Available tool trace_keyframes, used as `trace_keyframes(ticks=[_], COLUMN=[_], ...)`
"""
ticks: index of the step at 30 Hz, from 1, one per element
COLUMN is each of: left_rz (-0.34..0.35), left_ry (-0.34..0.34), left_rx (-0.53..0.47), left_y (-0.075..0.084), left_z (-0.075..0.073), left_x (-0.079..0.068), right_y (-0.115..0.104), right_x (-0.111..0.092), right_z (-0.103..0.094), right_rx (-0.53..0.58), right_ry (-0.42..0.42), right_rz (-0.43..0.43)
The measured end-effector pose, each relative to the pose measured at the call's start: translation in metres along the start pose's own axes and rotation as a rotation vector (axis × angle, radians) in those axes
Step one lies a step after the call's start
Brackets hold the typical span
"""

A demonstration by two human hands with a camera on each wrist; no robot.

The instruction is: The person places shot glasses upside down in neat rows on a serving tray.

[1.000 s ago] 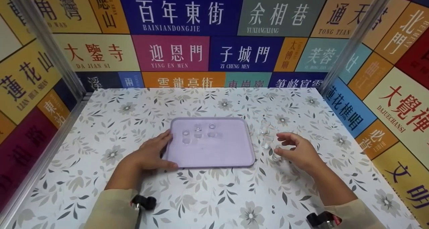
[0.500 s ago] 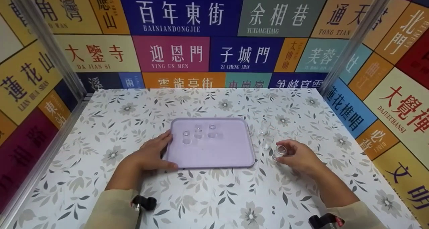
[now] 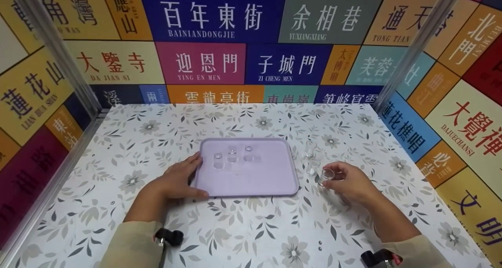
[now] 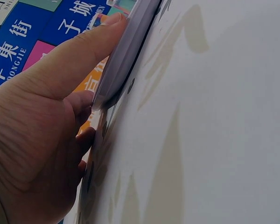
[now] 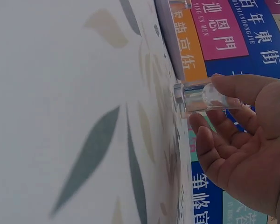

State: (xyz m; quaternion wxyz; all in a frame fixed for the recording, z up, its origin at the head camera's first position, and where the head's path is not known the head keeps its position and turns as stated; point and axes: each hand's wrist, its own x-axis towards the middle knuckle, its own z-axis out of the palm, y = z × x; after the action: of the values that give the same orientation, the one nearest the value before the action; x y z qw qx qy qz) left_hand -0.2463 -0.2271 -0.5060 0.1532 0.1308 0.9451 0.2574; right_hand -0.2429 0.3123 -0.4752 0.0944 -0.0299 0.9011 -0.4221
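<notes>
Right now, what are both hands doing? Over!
Right hand pinching clear cup. Left hand touching purple tray. Two other cups close by, maybe in way.

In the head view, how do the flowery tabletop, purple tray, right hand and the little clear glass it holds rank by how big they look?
Largest to smallest:
1. Flowery tabletop
2. Purple tray
3. Right hand
4. Little clear glass, partly covered by that hand

Fingers (image 3: 340, 168) of the right hand (image 3: 351, 181) partly cover a small clear glass (image 3: 326, 175), while the left hand (image 3: 176, 181) hides part of a lilac tray's (image 3: 251, 181) left rim. Two more glasses (image 3: 312, 167) melt into the floral surface (image 3: 235, 229), outlines indistinct. The head view's lower edge crops both sleeves (image 3: 129, 244).
</notes>
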Motion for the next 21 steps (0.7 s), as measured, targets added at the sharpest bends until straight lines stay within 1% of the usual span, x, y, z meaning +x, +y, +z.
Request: trace_keyframes(ticks=[3, 7, 12, 16, 18, 21], left_rz=[0.007, 0.008, 0.004, 0.002, 0.002, -0.002], left_ry=[0.0, -0.001, 0.005, 0.004, 0.004, 0.003], left_rx=[0.003, 0.007, 0.012, 0.012, 0.011, 0.009], left_y=[0.0, 0.001, 0.001, 0.001, 0.001, 0.001], left_z=[0.0, 0.0, 0.0, 0.0, 0.0, 0.0], left_x=[0.0, 0.0, 0.0, 0.0, 0.0, 0.001], right_y=[-0.006, -0.016, -0.031, -0.04, -0.045, -0.053], right_x=[-0.002, -0.005, -0.004, 0.002, 0.005, 0.01], right_z=[0.0, 0.003, 0.01, 0.019, 0.024, 0.032], right_rx=[0.012, 0.061, 0.188, 0.298, 0.335, 0.362], right_ry=[0.002, -0.004, -0.034, -0.082, -0.097, -0.114], right_rz=[-0.024, -0.061, -0.092, -0.128, -0.153, -0.193])
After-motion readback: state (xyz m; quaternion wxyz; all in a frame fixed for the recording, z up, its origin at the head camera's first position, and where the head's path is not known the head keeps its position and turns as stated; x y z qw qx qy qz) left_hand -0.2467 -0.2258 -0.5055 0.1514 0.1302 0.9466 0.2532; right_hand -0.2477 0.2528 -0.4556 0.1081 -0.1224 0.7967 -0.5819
